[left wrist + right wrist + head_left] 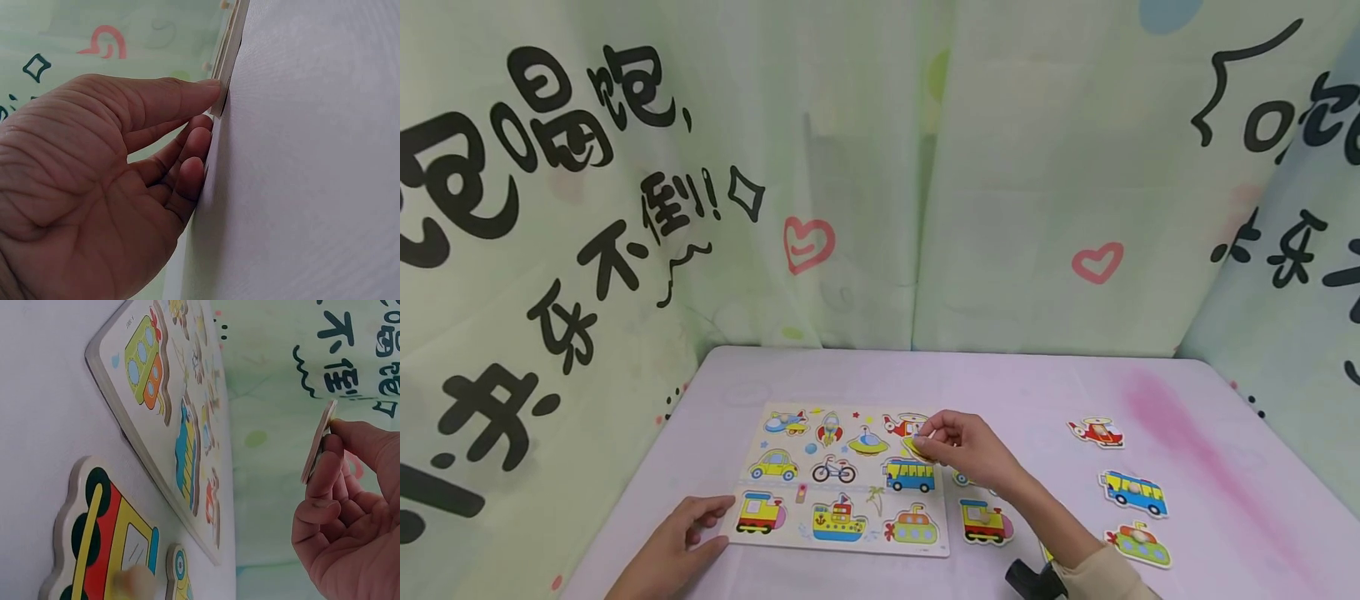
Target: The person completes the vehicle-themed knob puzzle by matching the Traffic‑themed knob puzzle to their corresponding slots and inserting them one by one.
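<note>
A wooden puzzle board (850,546) with printed vehicle pictures lies on the table. My left hand (673,542) holds its near left corner; in the left wrist view the thumb (200,94) presses on the board's edge and the other fingers curl near the tabletop. Above the far right part of the board, my right hand (966,446) pinches a thin puzzle piece (319,444) between thumb and fingers. The piece is raised and seen edge-on in the right wrist view. From the head, only a yellow part of it shows, overlapping the helicopter picture.
Right of the board lie a train piece (985,523) and a car piece (961,478), the latter partly hidden by my right arm. Farther right are a helicopter piece (1099,432), a bus piece (1135,493) and a submarine piece (1141,545). A printed curtain (865,167) hangs behind the table.
</note>
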A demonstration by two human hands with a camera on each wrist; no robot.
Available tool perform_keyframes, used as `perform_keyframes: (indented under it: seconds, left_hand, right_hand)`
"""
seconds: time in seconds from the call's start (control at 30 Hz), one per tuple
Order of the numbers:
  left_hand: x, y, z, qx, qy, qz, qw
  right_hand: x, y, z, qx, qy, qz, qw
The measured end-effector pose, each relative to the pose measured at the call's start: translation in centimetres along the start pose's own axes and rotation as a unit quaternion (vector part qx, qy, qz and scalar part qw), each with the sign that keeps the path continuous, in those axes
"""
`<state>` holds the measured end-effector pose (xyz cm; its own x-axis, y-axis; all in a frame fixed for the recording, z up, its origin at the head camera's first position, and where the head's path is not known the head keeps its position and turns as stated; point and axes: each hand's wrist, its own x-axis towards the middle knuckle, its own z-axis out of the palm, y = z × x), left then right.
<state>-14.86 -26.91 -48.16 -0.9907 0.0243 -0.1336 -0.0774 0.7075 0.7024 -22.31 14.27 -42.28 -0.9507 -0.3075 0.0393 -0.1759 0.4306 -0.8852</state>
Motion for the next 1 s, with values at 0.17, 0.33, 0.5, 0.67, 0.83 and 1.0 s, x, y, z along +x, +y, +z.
perform_keyframes:
  seconds: [0.17,0.33,0.5,0.67,0.83,1.0]
  left_hand:
    - [0.0,0.0,0.1,-0.001,-0.001,-0.003,1.0]
    - [0.1,0.0,0.1,0.0,-0.002,-0.008,1.0]
    - [0.1,-0.1,0.0,0.002,0.0,-0.003,1.0]
    - [0.1,-0.1,0.0,-0.002,-0.003,-0.007,1.0]
    - [0.0,0.0,0.0,-0.004,-0.003,-0.009,0.9999]
    - [0.0,0.1,0.0,-0.004,-0.001,-0.005,1.0]
  right_hand:
    - [0.7,0.4,1.1,0.009,-0.016,-0.013,1.0]
    - [1.3,0.6,2.1,-0.008,-0.018,-0.004,1.0]
    - [2.0,0.8,3.1,-0.026,-0.016,-0.009,0.999]
    - [2.8,1.0,3.9,-0.033,-0.017,-0.016,0.999]
    - [3.4,1.0,4.6,-0.048,-0.019,-0.02,0.998]
    - [4.2,0.8,5.2,-0.068,-0.019,-0.029,0.997]
